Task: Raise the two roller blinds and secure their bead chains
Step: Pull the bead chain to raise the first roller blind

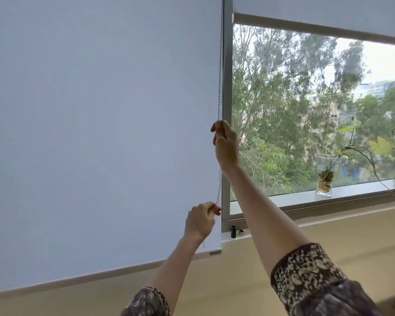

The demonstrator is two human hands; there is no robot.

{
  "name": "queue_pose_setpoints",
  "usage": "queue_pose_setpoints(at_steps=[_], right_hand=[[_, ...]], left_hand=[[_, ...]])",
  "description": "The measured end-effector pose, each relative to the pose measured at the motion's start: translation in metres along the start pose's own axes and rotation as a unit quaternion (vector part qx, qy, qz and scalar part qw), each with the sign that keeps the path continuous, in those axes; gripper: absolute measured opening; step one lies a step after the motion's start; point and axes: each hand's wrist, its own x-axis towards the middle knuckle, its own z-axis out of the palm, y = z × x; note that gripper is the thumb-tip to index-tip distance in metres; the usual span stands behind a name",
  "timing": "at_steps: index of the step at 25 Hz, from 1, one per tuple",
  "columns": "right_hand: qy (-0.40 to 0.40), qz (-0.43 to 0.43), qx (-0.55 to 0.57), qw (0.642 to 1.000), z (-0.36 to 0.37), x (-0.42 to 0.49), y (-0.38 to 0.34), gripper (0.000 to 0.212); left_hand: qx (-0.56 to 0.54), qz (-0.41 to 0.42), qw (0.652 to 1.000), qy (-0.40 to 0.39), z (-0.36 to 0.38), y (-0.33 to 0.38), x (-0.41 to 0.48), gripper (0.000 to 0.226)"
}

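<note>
Head view, one frame. Left roller blind (96,124): pale grey-white fabric, plain, lowered almost to the sill, filling the frame from 9 to 12 o'clock; its bottom bar (212,251) sits just below the left hand. Right roller blind (328,12): same fabric, raised high, at 1 o'clock, its bottom rail slanting across the top of the open pane. Bead chain (219,87): thin, silvery, hanging as a vertical line along the left blind's right edge, beside the grey window frame (226,65).

Right hand (225,142): raised near centre, fingers closed, pinching the bead chain at its upper reach. Left hand (200,221): lower, at 6 o'clock of the right hand, fingers curled shut on the same chain's lower run. Both forearms bare; patterned dark sleeves (306,270) at the frame's bottom.

Containers: clear glass vase (324,176) on the windowsill (283,198) at 3 o'clock, holding water, pale roots and a trailing leafy stem. Small black cylindrical fitting (233,231) on the sill just right of the left blind's bottom corner; its kind cannot be told.

Outside the pane: trees and distant buildings.
</note>
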Motion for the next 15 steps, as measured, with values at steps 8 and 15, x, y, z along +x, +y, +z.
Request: queue_pose_setpoints(at_steps=[8,15], right_hand=[[-0.009,0.016,-0.104,0.994,-0.021,-0.059,0.050,0.024],[-0.061,0.060,-0.139,0.987,-0.033,-0.112,0.085,0.025]], left_hand=[[-0.247,0.025,0.966,0.068,-0.066,0.064,0.046,0.031],[-0.393,0.054,0.916,0.052,-0.082,0.148,0.084,0.026]])
